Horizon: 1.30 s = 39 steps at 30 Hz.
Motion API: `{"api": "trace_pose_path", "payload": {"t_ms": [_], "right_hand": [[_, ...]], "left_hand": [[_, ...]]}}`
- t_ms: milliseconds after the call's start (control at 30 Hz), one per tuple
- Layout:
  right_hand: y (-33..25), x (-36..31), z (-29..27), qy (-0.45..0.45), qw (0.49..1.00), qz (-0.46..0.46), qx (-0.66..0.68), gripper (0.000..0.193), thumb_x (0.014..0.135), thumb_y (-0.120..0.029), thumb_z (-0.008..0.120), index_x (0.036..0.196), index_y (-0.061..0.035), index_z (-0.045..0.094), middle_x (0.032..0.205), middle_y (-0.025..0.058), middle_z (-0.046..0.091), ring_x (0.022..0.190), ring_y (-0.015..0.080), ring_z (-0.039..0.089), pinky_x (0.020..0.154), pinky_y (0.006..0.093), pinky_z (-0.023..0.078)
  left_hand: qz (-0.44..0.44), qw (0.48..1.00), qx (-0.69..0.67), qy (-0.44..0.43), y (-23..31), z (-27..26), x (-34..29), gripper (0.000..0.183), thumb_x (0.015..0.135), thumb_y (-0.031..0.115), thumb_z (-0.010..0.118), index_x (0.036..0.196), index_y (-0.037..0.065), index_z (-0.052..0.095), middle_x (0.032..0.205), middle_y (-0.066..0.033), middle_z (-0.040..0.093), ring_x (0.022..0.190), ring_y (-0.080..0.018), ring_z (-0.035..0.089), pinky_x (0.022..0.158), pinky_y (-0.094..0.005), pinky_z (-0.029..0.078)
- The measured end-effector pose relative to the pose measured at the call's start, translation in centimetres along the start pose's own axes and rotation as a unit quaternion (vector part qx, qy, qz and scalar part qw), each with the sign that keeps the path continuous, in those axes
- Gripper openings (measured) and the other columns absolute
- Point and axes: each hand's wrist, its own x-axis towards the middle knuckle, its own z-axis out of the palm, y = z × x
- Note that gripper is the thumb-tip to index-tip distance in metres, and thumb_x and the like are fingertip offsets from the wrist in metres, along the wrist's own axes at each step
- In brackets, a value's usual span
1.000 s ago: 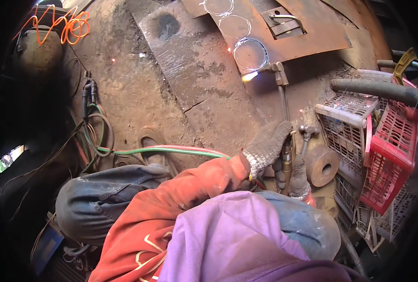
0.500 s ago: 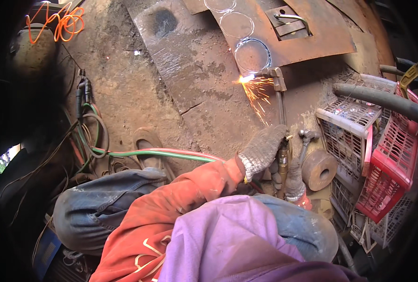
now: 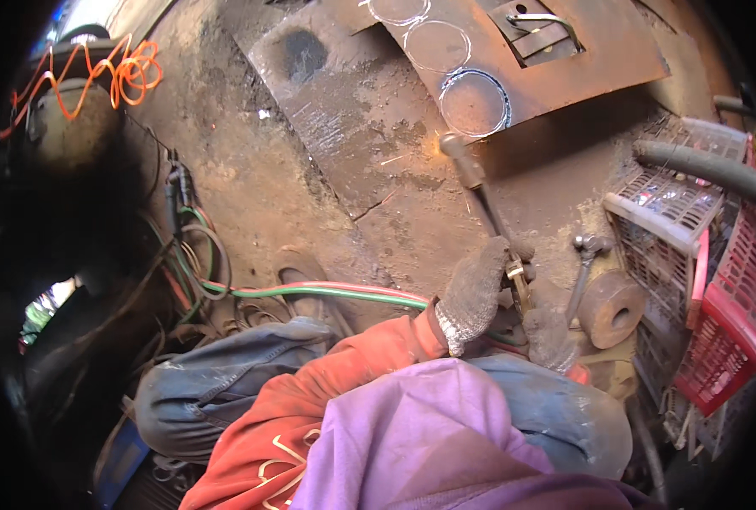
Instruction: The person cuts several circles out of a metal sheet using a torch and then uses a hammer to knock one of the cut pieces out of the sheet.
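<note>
A cutting torch (image 3: pixel 489 214) slants up and to the left from my gloved hands. My left hand (image 3: pixel 473 287), in a grey knit glove, is closed around its body near the brass fittings. Lower down, my right hand (image 3: pixel 551 337) is closed around the rear of the torch, its fingers partly hidden. The torch head lies just below the edge of a rusty steel plate (image 3: pixel 565 81). A small orange glow shows beside the head. White circles are drawn on the plate, and the nearest circle (image 3: pixel 475 103) has a dark line along its right side.
Beside my right hand are a hammer (image 3: pixel 583 268) and a thick round steel piece (image 3: pixel 616 309). Plastic crates (image 3: pixel 662 212) stand at the right under a grey pipe (image 3: pixel 701 167). Red and green hoses (image 3: pixel 327 291) run across from the left, past my shoe. An orange coiled cable (image 3: pixel 131 72) hangs upper left.
The bright flame and wide spray of sparks have shrunk to a small glow. The torch has tilted, its head swinging left relative to my hands. The whole view has shifted slightly.
</note>
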Motion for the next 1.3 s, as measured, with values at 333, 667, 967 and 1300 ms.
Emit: {"api": "trace_pose_path", "payload": {"t_ms": [333,667,967,1300], "right_hand": [[1.1,1.8,-2.4,-0.08,0.995,-0.004,-0.055,0.044,0.09,-0.037,0.062,0.113,0.0007,0.064,0.088,0.0238,0.066,0.08,0.0435,0.064,0.069,0.0473,0.049],[2.4,1.6,-2.3,-0.036,0.995,-0.031,-0.084,0.043,0.091,-0.04,0.063,0.096,0.0025,0.062,0.076,0.0235,0.061,0.071,0.0453,0.06,0.06,0.0505,0.045],[1.9,2.3,-3.1,-0.084,0.992,0.006,-0.091,0.042,0.09,-0.04,0.064,0.095,0.0015,0.062,0.075,0.0242,0.061,0.07,0.0454,0.06,0.059,0.0501,0.045],[1.5,2.8,-2.9,-0.071,0.996,-0.002,-0.061,0.038,0.09,-0.036,0.064,0.096,0.0013,0.062,0.076,0.0233,0.062,0.072,0.0443,0.062,0.061,0.0486,0.047]], "left_hand": [[0.008,0.995,0.065,0.077,1.6,0.9,0.9,0.061,0.099,0.053,0.046,0.118,-0.004,0.06,0.091,-0.0158,0.067,0.075,-0.0256,0.067,0.071,-0.0393,0.058],[-0.01,0.996,0.05,0.077,1.7,1.3,1.9,0.064,0.097,0.056,0.048,0.116,-0.004,0.06,0.089,-0.0171,0.066,0.074,-0.026,0.067,0.071,-0.0394,0.058],[-0.003,0.992,0.091,0.089,2.3,2.1,1.9,0.067,0.096,0.059,0.046,0.115,-0.004,0.061,0.087,-0.0167,0.067,0.072,-0.0262,0.067,0.071,-0.0388,0.058],[0.013,0.987,0.135,0.089,2.4,1.8,2.3,0.069,0.097,0.059,0.042,0.115,-0.004,0.062,0.089,-0.0178,0.068,0.074,-0.0262,0.068,0.071,-0.0375,0.058]]}}
